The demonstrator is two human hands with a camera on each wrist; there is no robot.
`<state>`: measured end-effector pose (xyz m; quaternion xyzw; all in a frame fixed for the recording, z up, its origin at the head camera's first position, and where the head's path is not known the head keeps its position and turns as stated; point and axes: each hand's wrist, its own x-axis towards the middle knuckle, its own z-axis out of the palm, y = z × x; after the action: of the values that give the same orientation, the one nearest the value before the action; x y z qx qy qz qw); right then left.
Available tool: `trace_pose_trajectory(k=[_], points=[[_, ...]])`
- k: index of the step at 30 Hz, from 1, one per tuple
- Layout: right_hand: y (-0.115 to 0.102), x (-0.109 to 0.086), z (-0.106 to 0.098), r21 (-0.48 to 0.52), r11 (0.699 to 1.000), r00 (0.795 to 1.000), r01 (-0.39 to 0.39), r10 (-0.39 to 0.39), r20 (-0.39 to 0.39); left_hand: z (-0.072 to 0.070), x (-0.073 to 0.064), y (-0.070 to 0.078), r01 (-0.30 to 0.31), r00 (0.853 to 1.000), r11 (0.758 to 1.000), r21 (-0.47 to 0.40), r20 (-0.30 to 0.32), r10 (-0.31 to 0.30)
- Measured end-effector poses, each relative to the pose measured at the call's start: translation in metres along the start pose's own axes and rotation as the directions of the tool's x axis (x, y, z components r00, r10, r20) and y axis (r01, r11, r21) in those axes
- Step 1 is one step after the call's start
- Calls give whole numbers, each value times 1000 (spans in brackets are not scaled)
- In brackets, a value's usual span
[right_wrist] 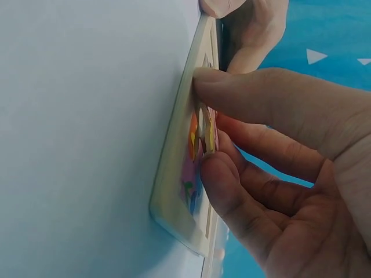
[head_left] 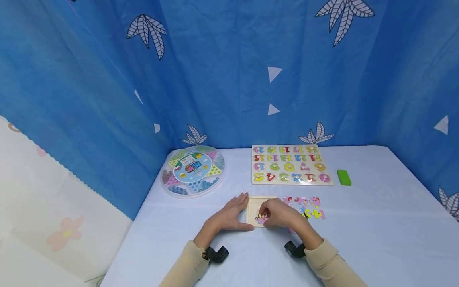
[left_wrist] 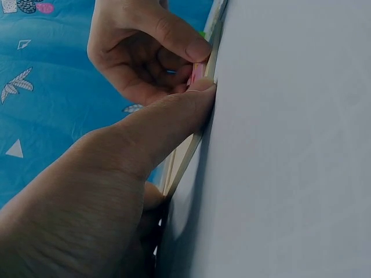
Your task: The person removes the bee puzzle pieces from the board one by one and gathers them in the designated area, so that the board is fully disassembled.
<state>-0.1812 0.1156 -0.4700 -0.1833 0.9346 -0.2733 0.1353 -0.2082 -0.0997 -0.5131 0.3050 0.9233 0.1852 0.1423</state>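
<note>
A small square wooden puzzle tray [head_left: 254,205] lies on the table between the hands. My left hand [head_left: 231,215] braces its left side, with straight fingers along the far left corner and the thumb [left_wrist: 191,101] on the near edge. With thumb and fingertips, my right hand [head_left: 281,213] pinches a jigsaw piece [right_wrist: 206,130] over the near right part of the tray. That piece stands tilted above colourful pieces [right_wrist: 190,174] in the tray. Loose jigsaw pieces [head_left: 315,201] lie just right of the tray, some hidden behind the right hand.
A round Chinese checkers set [head_left: 193,167] is at the back left. Behind the tray lies a wooden number board [head_left: 277,162] with a green block [head_left: 344,177] to its right. A blue curtain [head_left: 222,79] borders the white table [head_left: 380,239].
</note>
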Motion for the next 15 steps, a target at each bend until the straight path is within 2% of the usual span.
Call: trace_pose_trajectory(k=[6,11,15], points=[[-2,-1,-4,0,1000,1000,-1,1,-1,-1,2,1,14,1000,1000,-4,9,-14],[1,-2,-4,-2,1000,999,27,-27,-19,0,2,0,5,1000,1000,-1,6,-5],[1,-6,-6,7,1000,999,21,-21,-38,-1,1,0,1,1000,1000,4,5,-1]])
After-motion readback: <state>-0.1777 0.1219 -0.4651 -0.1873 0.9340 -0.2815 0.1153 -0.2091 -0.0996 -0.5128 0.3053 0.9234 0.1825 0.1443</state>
